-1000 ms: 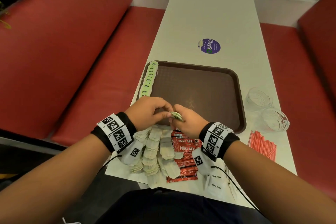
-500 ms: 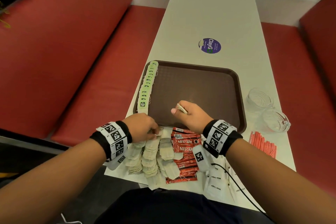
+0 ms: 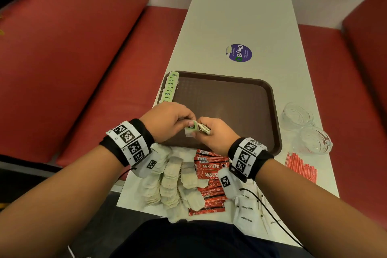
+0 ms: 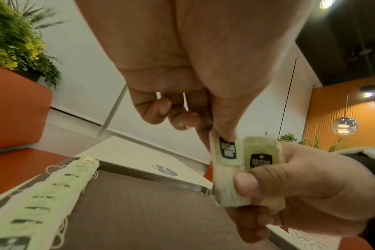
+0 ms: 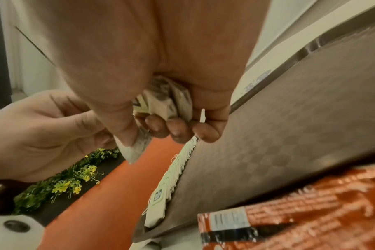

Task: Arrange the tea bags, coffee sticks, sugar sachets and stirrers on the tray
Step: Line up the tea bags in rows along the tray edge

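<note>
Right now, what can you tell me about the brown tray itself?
The brown tray is a rectangular, plastic-looking tray with rounded corners, a raised rim and a fine checked texture on its floor. It lies flat on the white table. A row of green-tagged tea bags runs overlapped along its left edge; the rest of its floor shows bare. The left hand and right hand are over its near edge, pinching tea bags, and hide that part.

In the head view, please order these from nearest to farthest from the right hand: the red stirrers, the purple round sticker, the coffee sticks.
From the right hand:
1. coffee sticks, just below the wrist, toward the person.
2. red stirrers, on the table's right side, beyond the tray's corner.
3. purple round sticker, far up the table, past the tray.
</note>
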Tool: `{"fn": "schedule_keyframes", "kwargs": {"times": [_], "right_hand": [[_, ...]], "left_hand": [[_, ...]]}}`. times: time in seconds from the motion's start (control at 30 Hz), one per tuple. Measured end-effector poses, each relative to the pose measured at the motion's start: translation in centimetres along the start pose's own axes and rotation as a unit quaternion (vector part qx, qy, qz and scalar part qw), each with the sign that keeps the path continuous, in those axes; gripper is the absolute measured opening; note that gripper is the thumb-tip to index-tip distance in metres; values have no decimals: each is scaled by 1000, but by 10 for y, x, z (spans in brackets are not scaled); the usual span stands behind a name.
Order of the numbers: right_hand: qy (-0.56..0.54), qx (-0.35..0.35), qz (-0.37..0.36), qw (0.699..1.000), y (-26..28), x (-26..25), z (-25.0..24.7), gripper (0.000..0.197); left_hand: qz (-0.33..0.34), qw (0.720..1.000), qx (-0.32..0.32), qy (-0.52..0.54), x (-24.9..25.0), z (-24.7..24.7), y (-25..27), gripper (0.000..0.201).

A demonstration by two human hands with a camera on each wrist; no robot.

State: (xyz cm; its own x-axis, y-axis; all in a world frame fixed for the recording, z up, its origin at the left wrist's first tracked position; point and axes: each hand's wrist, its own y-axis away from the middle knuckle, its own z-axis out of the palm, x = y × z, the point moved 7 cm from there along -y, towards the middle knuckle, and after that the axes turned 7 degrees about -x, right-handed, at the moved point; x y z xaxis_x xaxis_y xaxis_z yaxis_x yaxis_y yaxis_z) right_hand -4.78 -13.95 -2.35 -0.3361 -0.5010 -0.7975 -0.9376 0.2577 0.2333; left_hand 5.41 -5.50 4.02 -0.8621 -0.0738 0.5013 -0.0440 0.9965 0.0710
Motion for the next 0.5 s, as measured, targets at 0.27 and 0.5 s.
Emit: {"fn": "schedule_keyframes", "kwargs": {"times": [0.27, 0.5], "right_hand": [[-38, 42, -9, 998, -4, -3, -15, 19], [-108, 25, 28, 993, -5, 6, -10, 16]], "left_hand": [[-88, 986, 43, 138, -22, 10, 1, 14], [-219, 960, 88, 151, -76, -11, 0, 9]]}}
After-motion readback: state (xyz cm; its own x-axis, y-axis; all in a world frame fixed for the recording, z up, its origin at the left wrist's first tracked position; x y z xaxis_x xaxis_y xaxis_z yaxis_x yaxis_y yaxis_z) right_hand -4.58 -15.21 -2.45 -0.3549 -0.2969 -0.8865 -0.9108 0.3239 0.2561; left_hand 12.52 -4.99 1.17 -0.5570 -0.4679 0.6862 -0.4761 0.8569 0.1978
